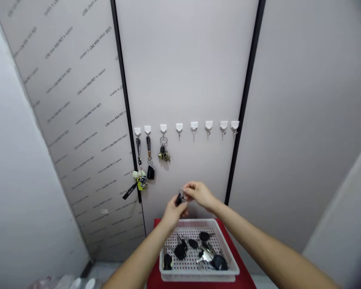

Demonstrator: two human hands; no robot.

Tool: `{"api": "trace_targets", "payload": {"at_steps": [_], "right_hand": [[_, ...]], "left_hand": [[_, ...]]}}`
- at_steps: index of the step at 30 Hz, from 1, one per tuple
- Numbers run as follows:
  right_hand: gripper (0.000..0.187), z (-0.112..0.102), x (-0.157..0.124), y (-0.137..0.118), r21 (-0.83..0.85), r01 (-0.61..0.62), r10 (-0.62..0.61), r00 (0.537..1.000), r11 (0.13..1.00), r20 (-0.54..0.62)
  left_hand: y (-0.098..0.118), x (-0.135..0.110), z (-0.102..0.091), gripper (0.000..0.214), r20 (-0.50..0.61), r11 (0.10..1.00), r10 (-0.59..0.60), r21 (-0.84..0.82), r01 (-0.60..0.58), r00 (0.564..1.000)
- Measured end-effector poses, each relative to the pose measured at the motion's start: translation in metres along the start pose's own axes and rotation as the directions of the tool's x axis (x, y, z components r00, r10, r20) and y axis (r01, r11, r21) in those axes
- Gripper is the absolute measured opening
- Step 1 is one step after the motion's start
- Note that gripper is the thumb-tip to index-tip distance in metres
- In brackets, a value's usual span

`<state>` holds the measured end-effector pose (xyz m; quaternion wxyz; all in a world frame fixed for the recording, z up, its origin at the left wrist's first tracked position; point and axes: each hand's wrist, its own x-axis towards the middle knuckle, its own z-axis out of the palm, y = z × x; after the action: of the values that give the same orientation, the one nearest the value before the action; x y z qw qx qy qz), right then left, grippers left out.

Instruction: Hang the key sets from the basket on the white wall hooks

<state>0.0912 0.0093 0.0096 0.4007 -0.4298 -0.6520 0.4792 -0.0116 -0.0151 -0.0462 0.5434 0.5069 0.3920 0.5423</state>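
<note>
A set of keys (180, 198) with a black head and a metal ring is held between my two hands, above the far edge of the basket. My left hand (173, 210) closes its fingers and thumb around the black part. The fingertips of my right hand (200, 194) pinch the ring at the top. My fingers partly hide the keys. Below, a white plastic basket (200, 277) with a perforated bottom holds several loose keys, among them a black-headed key (180, 251) and a silver key (206, 255).
White hooks (179, 127) line the pale wall panel. Three at the left carry a charm keychain (142, 180), a black car key fob (151, 172) and a brass-coloured key bunch (164, 154). Under the basket is a red surface (240, 273). White-capped containers (78, 283) stand at lower left.
</note>
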Motion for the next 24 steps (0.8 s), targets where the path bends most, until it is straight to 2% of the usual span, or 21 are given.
{"api": "trace_targets", "payload": {"at_steps": [4,7,11,16,20,24], "right_hand": [[0.006,-0.009,0.027,-0.055,0.069,0.125,-0.113,0.980,0.990,-0.162],[0.004,-0.014,0.049,-0.090,0.078,0.242,-0.210,0.934,0.967,-0.289],[0.006,-0.017,0.072,-0.120,0.034,0.297,-0.253,0.862,0.954,-0.440],[0.008,-0.020,0.087,-0.127,-0.090,0.197,-0.216,0.836,0.976,-0.505],[0.011,-0.020,0.093,-0.119,-0.195,0.125,-0.210,0.834,0.973,-0.511],[0.015,-0.020,0.099,-0.111,-0.292,0.114,-0.251,0.835,0.950,-0.491]], "left_hand": [[0.061,0.027,0.005,0.025,-0.067,0.989,0.089,-0.109,-0.096,0.994],[0.104,0.045,0.012,0.020,-0.116,0.976,0.146,-0.145,-0.162,0.982],[0.140,0.064,0.020,0.014,-0.172,0.974,0.149,-0.144,-0.174,0.974],[0.149,0.074,0.023,0.015,-0.239,0.984,0.082,-0.134,-0.117,0.967],[0.142,0.074,0.021,0.015,-0.258,0.989,0.051,-0.121,-0.084,0.965],[0.134,0.072,0.019,0.016,-0.253,0.992,0.042,-0.104,-0.070,0.966]]}}
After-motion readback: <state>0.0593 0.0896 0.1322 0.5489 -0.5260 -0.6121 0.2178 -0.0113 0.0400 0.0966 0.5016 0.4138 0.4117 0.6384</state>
